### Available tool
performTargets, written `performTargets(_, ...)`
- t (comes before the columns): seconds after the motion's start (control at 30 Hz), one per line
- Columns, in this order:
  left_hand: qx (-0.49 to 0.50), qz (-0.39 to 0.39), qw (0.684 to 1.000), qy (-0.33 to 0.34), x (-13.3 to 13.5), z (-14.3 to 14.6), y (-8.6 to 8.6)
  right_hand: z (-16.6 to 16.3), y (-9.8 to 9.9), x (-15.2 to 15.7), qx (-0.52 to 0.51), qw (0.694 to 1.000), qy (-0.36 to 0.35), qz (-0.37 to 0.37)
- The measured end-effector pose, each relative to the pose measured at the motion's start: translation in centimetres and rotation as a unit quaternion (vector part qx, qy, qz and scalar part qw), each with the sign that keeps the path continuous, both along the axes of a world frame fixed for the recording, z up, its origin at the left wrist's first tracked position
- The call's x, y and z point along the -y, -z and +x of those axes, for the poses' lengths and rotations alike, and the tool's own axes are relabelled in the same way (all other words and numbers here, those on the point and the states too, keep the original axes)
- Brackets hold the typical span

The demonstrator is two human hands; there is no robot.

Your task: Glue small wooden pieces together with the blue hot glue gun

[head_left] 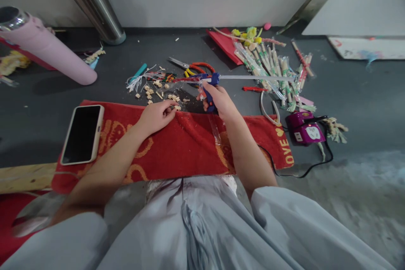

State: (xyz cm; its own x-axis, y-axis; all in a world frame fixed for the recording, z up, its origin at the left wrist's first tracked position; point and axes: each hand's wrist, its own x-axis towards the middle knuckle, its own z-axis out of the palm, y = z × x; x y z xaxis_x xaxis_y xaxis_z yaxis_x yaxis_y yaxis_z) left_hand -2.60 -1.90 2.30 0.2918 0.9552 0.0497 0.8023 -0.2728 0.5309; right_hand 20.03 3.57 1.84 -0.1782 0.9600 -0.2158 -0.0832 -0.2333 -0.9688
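Note:
My right hand (221,101) is wrapped round the handle of a blue hot glue gun (214,79). A long whitish glue stick (253,77) sticks out of its back to the right, and the nozzle end points left. My left hand (158,116) rests at the towel's far edge with its fingers pinched together; what is between them is too small to make out. Small pale crumbly pieces (148,90) lie scattered just beyond those fingertips. Beside them is a bundle with white threads (136,82).
A red towel (190,152) lies along the table's front edge, a phone (82,134) on its left. Scissors (180,63) lie behind the glue gun. Wrapped sticks (268,65) and a purple power socket (305,128) are at right; a pink bottle (53,50) stands at left.

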Motion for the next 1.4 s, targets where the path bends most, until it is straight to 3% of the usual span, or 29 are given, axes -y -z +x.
performTargets(0.37, -0.006, -0.005, 1.000, -0.002, 0.0, 0.0, -0.1, -0.6, -1.3, 0.5, 0.035, 0.999, 0.010, -0.024)
performTargets(0.73, -0.030, -0.018, 0.999, 0.017, 0.0, 0.0, -0.3, -0.6, -0.6, 0.6, 0.129, 0.990, -0.043, 0.039)
performTargets(1.03, -0.059, -0.021, 0.998, 0.031, -0.1, 0.1, -0.3, -0.8, -1.2, 0.8, 0.205, 0.975, -0.075, 0.047)
performTargets(1.4, -0.071, -0.025, 0.996, 0.038, 0.0, 0.1, -0.3, -0.7, -1.6, 0.8, 0.201, 0.975, -0.085, 0.036)
